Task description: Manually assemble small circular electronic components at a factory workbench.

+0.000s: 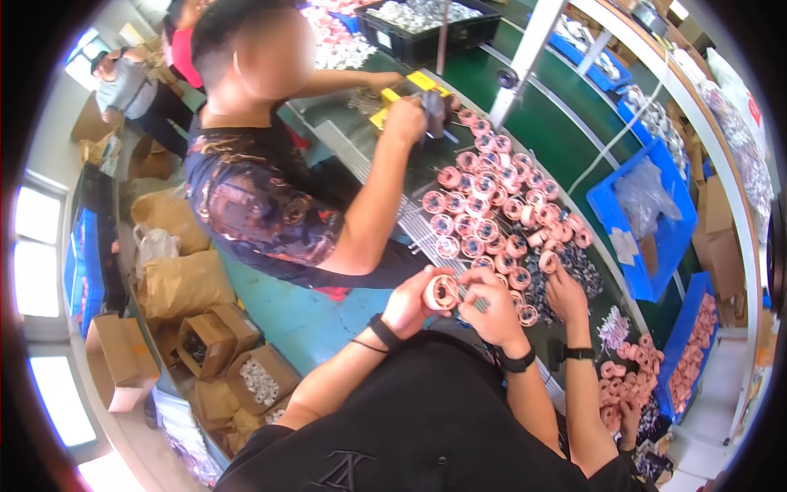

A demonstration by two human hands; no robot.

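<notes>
My left hand is closed around a pink ring-shaped part with a dark, spoked middle, its open face turned up. Close beside it, my right hand has its fingers pinched at the ring's edge; what they hold, if anything, is too small to make out. Just beyond lies a spread of similar pink ring parts on the workbench. A heap of small dark pieces sits to their right.
A co-worker's hand reaches in from the right, touching the pink rings. At the far left, another person works at a yellow fixture. Blue bins stand to the right. Cardboard boxes line the left.
</notes>
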